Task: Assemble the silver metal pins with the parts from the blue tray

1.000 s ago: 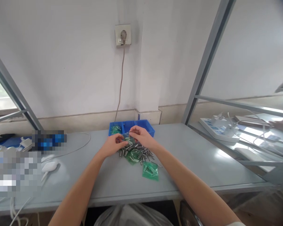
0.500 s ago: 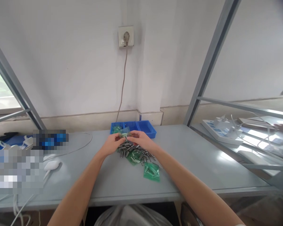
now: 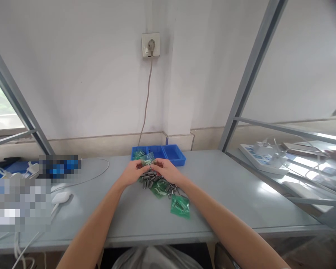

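Between my hands is a small clear green plastic bag (image 3: 148,158) with pale pieces inside. My left hand (image 3: 132,172) pinches its left side, and my right hand (image 3: 166,171) pinches its right side. Below them on the table lies a heap of grey metal cylinders (image 3: 149,180). A second green bag (image 3: 160,187) rests among the heap, partly under the metal pieces. Nearer to me, a third green bag (image 3: 180,206) with small parts in it lies flat. Thinner metal pins (image 3: 172,189) are partly hidden by my right hand.
A blue divided tray (image 3: 174,153) stands behind my hands, with green bags (image 3: 139,154) in its left compartment. White cables and an adapter (image 3: 61,197) lie at left. A power strip (image 3: 261,158) is at right beyond the metal frame (image 3: 248,82).
Both hands stay on the bag, and my right hand's fingers have drawn slightly closer to the left ones. The bag now stands a little more upright. The view has shifted slightly.
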`<state>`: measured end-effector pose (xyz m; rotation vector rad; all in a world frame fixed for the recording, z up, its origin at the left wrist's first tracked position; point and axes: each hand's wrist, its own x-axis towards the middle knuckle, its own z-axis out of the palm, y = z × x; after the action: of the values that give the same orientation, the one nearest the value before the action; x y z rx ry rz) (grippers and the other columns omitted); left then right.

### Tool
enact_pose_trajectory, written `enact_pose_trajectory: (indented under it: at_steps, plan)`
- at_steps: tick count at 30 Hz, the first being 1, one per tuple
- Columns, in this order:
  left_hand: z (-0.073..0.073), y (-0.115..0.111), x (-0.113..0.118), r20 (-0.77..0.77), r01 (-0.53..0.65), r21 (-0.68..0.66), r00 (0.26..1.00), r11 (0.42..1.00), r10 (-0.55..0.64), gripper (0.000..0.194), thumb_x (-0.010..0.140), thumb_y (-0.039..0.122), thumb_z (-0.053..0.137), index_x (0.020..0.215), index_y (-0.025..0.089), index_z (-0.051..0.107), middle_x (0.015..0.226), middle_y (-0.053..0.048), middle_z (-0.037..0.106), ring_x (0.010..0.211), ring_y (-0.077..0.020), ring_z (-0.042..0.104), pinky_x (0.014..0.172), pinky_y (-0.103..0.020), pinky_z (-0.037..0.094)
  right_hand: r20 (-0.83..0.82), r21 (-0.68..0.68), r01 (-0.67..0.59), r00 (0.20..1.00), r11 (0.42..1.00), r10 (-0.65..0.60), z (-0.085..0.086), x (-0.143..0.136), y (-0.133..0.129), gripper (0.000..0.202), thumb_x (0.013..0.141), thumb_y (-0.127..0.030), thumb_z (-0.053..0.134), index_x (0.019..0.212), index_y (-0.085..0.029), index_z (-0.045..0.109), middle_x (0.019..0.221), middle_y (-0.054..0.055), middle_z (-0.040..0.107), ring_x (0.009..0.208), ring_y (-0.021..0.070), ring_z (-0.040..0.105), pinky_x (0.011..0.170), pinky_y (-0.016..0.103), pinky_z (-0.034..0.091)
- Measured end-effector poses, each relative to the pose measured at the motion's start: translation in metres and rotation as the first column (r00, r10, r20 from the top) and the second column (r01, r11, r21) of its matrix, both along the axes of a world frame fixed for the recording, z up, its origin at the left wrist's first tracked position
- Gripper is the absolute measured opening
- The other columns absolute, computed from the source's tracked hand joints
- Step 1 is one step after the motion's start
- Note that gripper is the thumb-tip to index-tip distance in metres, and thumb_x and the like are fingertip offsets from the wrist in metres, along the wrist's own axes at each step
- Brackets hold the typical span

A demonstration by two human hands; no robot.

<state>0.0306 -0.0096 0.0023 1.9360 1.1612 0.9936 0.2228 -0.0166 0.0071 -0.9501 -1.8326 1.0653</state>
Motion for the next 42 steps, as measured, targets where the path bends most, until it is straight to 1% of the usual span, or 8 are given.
enact_pose_trajectory:
  at_steps: [4,10,17,23,31,37,39,42]
  plan:
    - [0.001,-0.001,0.001,-0.011,-0.017,0.010,1.000,1.000,0.018,0.039,0.078,0.055,0.059,0.077,0.015,0.059,0.065,0.001,0.050,0.060,-0.0125,0.044,0.052,-0.024,0.034,-0.010,0.002,0.005,1.000,1.000,-0.005,-0.004,-0.002,0.002,0.026,0.083,-0.044,0.055,0.076,-0.019,0.050,0.061,-0.004,0.047,0.056,0.0113,0.044,0.055,0.026,0.034]
    - [0.005,-0.001,0.001,-0.044,-0.029,0.030,0.999,0.999,0.031,0.038,0.077,0.054,0.060,0.071,0.016,0.058,0.059,0.003,0.047,0.055,-0.0117,0.042,0.050,-0.024,0.031,-0.060,-0.057,0.013,0.998,0.998,-0.017,0.003,-0.003,-0.003,0.028,0.079,-0.045,0.061,0.077,-0.019,0.052,0.065,-0.003,0.049,0.057,0.0116,0.046,0.056,0.027,0.036]
    - [-0.001,0.003,0.002,-0.011,-0.059,0.096,0.998,0.994,0.060,0.030,0.078,0.045,0.062,0.082,0.016,0.065,0.071,-0.002,0.059,0.065,-0.0146,0.051,0.058,-0.025,0.039,-0.112,-0.083,0.009,0.994,0.996,-0.018,-0.001,-0.002,0.001,0.034,0.075,-0.050,0.065,0.077,-0.019,0.053,0.070,-0.002,0.055,0.057,0.0110,0.046,0.056,0.027,0.037]
    - [-0.003,0.006,0.002,-0.007,-0.085,0.163,0.996,0.983,0.087,0.026,0.079,0.042,0.063,0.081,0.016,0.065,0.069,-0.001,0.058,0.065,-0.0142,0.050,0.058,-0.025,0.039,-0.168,-0.125,0.001,0.986,0.992,-0.022,-0.002,-0.004,0.001,0.033,0.075,-0.049,0.065,0.076,-0.020,0.051,0.069,-0.002,0.056,0.056,0.0108,0.046,0.055,0.027,0.037]
    - [0.001,0.004,0.002,0.040,-0.111,0.116,0.993,0.987,0.107,0.031,0.074,0.044,0.066,0.087,0.016,0.068,0.065,0.000,0.057,0.059,-0.0131,0.048,0.056,-0.025,0.038,-0.157,-0.096,0.023,0.987,0.995,-0.037,-0.004,-0.007,0.000,0.032,0.076,-0.049,0.064,0.078,-0.020,0.050,0.068,-0.003,0.055,0.056,0.0106,0.046,0.054,0.026,0.038]
    - [0.003,0.002,0.002,0.100,-0.094,0.102,0.992,0.990,0.084,0.032,0.077,0.046,0.063,0.086,0.015,0.067,0.066,-0.001,0.058,0.060,-0.0127,0.048,0.057,-0.024,0.038,-0.137,-0.077,0.025,0.990,0.997,-0.036,-0.003,-0.008,-0.002,0.032,0.077,-0.050,0.062,0.078,-0.020,0.049,0.069,-0.002,0.056,0.057,0.0114,0.047,0.054,0.026,0.038]
    - [0.001,0.003,0.002,0.126,-0.070,0.100,0.990,0.992,0.058,0.031,0.078,0.045,0.062,0.088,0.016,0.067,0.069,-0.001,0.059,0.062,-0.0126,0.049,0.058,-0.024,0.039,-0.103,-0.053,0.031,0.994,0.998,-0.036,-0.006,-0.008,0.000,0.031,0.079,-0.050,0.060,0.083,-0.020,0.052,0.069,-0.002,0.056,0.057,0.0121,0.048,0.055,0.027,0.039]
    - [-0.002,0.006,0.001,0.182,-0.082,0.104,0.981,0.991,0.063,0.030,0.080,0.045,0.061,0.087,0.016,0.064,0.071,-0.001,0.060,0.063,-0.0127,0.052,0.060,-0.024,0.040,-0.051,-0.001,0.095,0.994,0.996,-0.094,-0.008,-0.008,0.003,0.036,0.081,-0.049,0.058,0.102,-0.020,0.054,0.071,-0.001,0.057,0.059,0.0141,0.050,0.056,0.029,0.041]
